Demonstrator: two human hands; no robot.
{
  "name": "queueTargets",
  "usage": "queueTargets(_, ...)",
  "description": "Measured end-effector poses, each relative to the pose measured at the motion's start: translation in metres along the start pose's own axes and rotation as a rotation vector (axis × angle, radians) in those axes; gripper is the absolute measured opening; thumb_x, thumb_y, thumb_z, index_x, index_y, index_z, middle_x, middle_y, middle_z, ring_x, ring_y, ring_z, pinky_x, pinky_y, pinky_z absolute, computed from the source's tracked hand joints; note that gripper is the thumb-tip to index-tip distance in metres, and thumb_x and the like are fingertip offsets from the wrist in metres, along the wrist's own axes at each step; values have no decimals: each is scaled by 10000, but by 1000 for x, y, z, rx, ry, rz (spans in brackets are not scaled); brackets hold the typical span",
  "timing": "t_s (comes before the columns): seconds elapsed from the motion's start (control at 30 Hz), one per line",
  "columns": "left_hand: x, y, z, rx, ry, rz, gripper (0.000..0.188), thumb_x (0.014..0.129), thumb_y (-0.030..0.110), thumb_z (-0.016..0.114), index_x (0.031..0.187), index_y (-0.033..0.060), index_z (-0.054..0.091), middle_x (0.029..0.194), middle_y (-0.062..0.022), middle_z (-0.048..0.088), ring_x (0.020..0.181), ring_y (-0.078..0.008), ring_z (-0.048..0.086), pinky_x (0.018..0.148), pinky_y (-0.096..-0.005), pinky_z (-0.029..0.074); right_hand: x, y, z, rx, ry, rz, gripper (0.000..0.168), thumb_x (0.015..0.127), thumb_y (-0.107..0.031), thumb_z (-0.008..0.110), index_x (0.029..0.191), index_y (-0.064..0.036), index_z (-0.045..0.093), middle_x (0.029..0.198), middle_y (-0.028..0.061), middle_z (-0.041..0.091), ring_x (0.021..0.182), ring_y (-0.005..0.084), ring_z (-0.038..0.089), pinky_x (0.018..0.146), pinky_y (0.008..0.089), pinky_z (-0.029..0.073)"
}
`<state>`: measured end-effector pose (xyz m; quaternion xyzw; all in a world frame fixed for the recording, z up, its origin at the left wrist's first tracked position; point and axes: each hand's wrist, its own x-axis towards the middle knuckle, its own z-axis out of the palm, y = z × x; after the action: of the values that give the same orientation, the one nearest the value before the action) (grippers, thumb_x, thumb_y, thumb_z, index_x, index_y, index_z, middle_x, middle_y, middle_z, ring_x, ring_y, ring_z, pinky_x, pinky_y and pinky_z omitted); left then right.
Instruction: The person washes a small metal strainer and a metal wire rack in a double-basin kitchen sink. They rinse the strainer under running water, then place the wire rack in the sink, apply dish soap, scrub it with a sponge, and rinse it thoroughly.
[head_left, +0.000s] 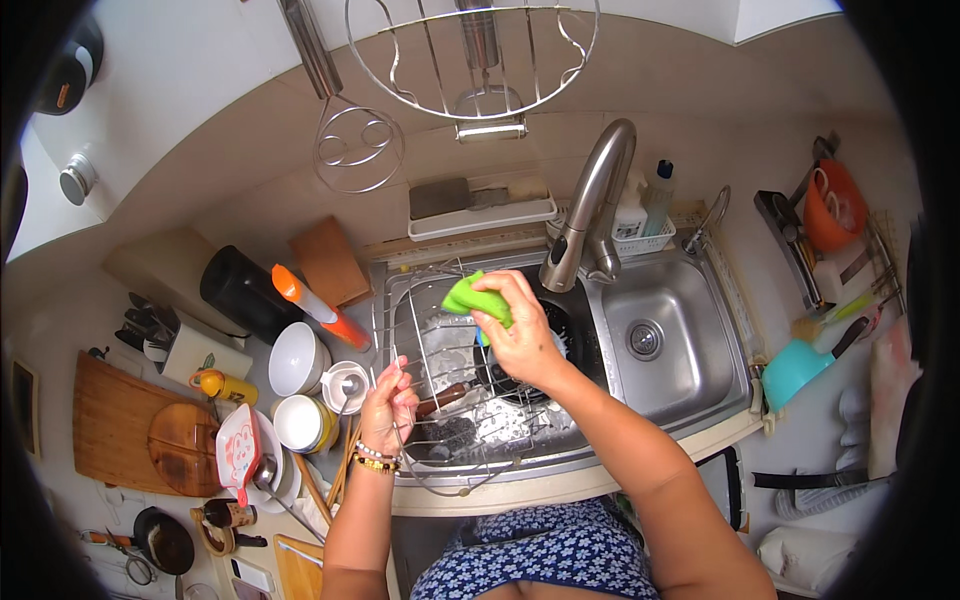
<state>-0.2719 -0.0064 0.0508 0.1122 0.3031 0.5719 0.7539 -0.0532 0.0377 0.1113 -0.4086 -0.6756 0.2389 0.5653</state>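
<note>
My left hand (388, 411) grips the left side of a metal wire rack (421, 330), which is tilted over the left sink basin (551, 444). A bright green sponge or scrubbing cloth (480, 300) is pinched in my right hand (523, 334), above the rack's wires. Beneath the rack, a brown handle (448, 399) and a dark, round pan-like vessel (556, 319) sit in the wet basin, partly hidden by the wires and my right hand. A dark scouring pad (450, 433) appears to lie near the basin's front left.
The steel faucet (600, 180) arches behind my right hand, beside the right basin (697, 352). Bowls (298, 360), an orange-and-white bottle (319, 304) and chopsticks (345, 457) crowd the left counter. A round wire rack (442, 112) and a whisk (360, 146) hang overhead.
</note>
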Motion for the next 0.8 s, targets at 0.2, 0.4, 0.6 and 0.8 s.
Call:
queueTargets(0.2, 16, -20, -1, 98, 48, -27, 237, 878, 109, 527, 1081, -8, 488, 697, -10, 470, 529, -53, 390, 493, -172, 384, -16, 6, 36, -153, -68, -78, 377, 703, -29, 606, 1069, -108, 563, 1038, 131, 504, 966, 318, 479, 862, 387, 383)
queueTargets(0.4, 19, -32, -13, 188, 72, -68, 258, 887, 148, 529, 1076, -20, 479, 661, -5, 458, 533, -63, 399, 518, -199, 421, -26, 35, 26, -94, -124, 55, 348, 697, 20, 577, 1029, -84, 576, 989, 126, 513, 954, 309, 485, 854, 375, 391)
queueTargets(0.6, 29, -32, -39, 116, 57, -109, 261, 882, 160, 538, 1066, -16, 482, 644, 5, 444, 541, -69, 406, 521, -212, 416, -73, 139, -25, -377, -96, 477, 297, 731, 32, 558, 1015, -49, 588, 931, 129, 531, 930, 303, 512, 796, 361, 430)
queueTargets(0.8, 30, -33, -30, 150, 116, -100, 240, 883, 166, 536, 1043, -10, 502, 629, 14, 440, 527, -68, 401, 509, -210, 407, -52, 28, 19, -55, -232, -53, 390, 732, 15, 573, 1110, -80, 590, 1016, 128, 547, 912, 275, 506, 830, 354, 412)
